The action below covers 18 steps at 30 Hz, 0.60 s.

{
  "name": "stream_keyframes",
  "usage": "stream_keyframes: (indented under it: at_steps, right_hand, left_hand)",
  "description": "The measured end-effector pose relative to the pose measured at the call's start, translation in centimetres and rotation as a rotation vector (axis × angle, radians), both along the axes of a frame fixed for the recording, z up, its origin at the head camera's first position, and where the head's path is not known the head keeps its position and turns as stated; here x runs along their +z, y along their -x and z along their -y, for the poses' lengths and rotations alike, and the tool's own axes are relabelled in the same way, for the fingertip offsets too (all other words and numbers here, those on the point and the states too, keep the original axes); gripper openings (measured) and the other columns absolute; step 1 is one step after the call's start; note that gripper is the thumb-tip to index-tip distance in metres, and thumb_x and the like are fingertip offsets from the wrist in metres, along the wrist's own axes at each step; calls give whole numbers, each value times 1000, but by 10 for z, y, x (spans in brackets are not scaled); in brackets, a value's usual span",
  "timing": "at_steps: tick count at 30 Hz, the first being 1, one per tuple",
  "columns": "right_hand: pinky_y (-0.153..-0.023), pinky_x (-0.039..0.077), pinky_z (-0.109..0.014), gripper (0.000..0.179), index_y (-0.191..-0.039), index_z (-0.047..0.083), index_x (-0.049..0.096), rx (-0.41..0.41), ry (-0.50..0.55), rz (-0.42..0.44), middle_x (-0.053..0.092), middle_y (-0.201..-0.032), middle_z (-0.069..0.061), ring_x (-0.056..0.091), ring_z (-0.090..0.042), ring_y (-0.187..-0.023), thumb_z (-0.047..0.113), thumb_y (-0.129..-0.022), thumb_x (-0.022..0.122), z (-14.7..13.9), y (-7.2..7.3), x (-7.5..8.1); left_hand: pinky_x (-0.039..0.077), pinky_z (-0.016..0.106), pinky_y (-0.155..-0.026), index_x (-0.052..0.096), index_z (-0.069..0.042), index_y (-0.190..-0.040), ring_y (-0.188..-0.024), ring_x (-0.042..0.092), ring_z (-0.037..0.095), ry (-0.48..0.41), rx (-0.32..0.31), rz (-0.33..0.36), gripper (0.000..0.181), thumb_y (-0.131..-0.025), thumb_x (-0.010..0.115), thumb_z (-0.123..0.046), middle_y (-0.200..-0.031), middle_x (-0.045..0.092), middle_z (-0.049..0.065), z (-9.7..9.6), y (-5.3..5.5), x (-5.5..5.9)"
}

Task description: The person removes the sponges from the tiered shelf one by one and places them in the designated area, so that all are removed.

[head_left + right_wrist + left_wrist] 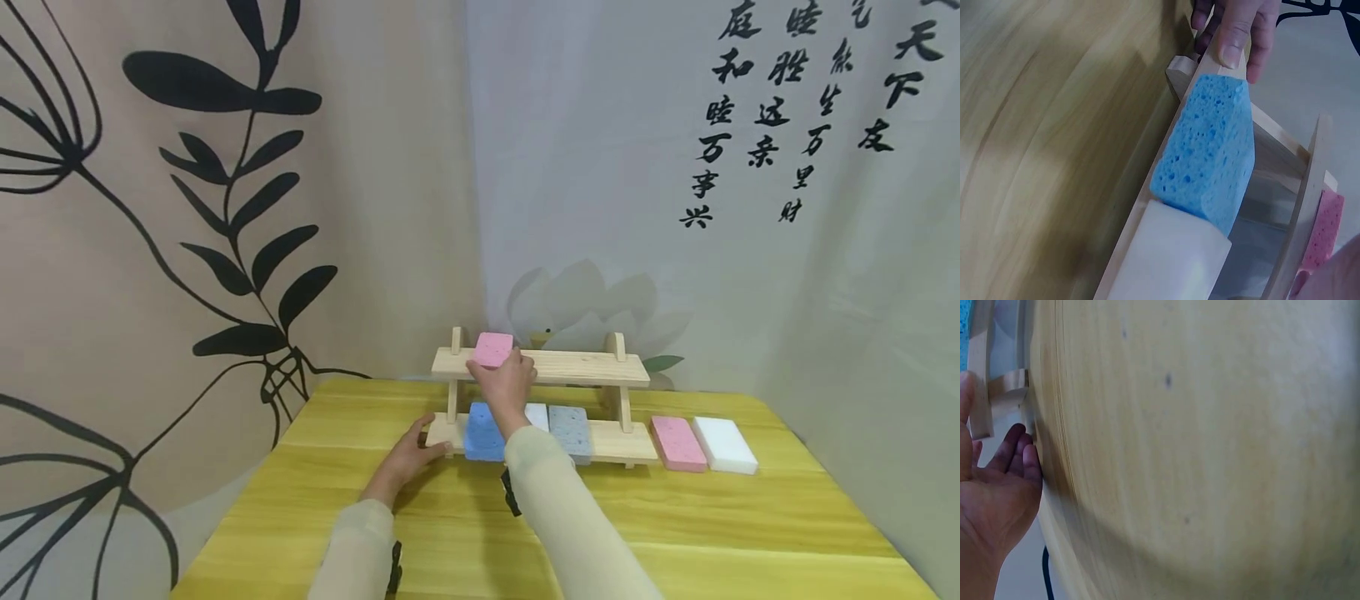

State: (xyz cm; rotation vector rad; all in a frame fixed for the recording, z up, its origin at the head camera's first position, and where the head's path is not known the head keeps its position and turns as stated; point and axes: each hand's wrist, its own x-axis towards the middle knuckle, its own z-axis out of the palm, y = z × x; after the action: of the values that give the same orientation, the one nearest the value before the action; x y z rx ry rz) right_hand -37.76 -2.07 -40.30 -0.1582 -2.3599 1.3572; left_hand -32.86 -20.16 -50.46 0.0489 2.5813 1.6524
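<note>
A two-tier wooden rack (pixel 577 365) stands on the table. At the left end of its upper shelf, my right hand (pixel 506 387) holds a pink sponge (pixel 493 350) upright by its lower part. My left hand (pixel 408 454) grips the left end of the lower shelf, thumb on the board, as the right wrist view shows. Beside that thumb leans a blue sponge (pixel 1204 144) on the lower shelf. Next to it come a white block (pixel 1169 253) and a grey sponge (pixel 572 429). My right forearm partly hides the white one in the head view.
To the right of the rack, a second pink sponge (pixel 678 443) and a white block (pixel 725 446) lie flat on the yellow wood-grain table (pixel 720 533). A printed curtain (pixel 390 208) hangs close behind the table.
</note>
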Motion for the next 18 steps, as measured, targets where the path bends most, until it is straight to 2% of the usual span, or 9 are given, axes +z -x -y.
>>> stream_keyframes:
  at_steps: [5,13,18]
  right_hand:
    - [-92,41,-49,87,-135,-4,49,-16,-19,14,50,-122,-23,44,-38,-113,46,-73,86,5,3,-2]
    - [-90,40,-47,85,-126,-6,54,-83,-115,54,53,-115,-23,47,-38,-108,52,-72,85,9,6,-1]
    - [-91,40,-48,78,-122,-7,56,-125,-162,47,54,-114,-23,47,-39,-109,48,-74,84,11,9,-3]
  left_hand:
    - [43,56,-98,29,-14,-156,-121,51,39,3,8,-1,80,-93,71,-38,-139,48,26,0,1,-1]
    - [45,52,-95,29,-14,-156,-111,57,31,18,1,0,78,-94,70,-37,-130,54,20,-1,-1,2]
    - [47,48,-91,29,-12,-156,-103,58,26,16,-5,-6,79,-94,70,-38,-123,58,16,0,0,1]
